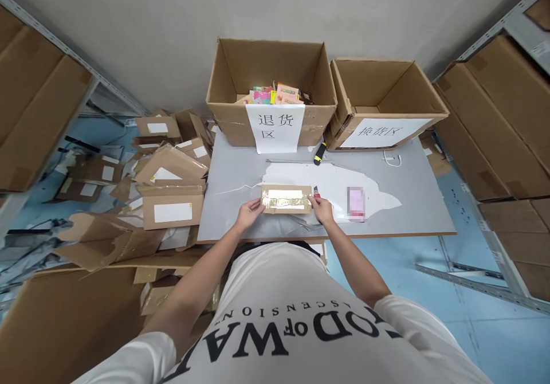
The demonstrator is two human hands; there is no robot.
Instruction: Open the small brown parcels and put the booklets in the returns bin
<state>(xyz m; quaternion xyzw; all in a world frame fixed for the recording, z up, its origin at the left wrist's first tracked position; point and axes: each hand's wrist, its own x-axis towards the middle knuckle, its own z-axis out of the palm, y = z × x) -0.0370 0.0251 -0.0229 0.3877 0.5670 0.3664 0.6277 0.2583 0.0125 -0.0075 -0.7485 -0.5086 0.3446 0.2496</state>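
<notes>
A small cardboard box (286, 193) with white labels and shiny clear tape lies on the table near its front edge. My left hand (250, 213) has its fingers closed on the box's left end. At the opposite end, my right hand (322, 209) is closed, its fingertips against the box. A red box cutter (317, 192) with a dark tip sticks up from between those fingers, its handle mostly hidden by the hand. To the right lies a pink packet (356, 203), blurred out in part.
The grey table (412, 206) carries a large carton (232, 123) of colourful packets and a second carton (387, 114), both with paper signs. A black-and-yellow cutter (320, 153) lies before them. Opened cardboard boxes (172, 166) pile up at left. Shelving with cartons (494, 132) stands at right.
</notes>
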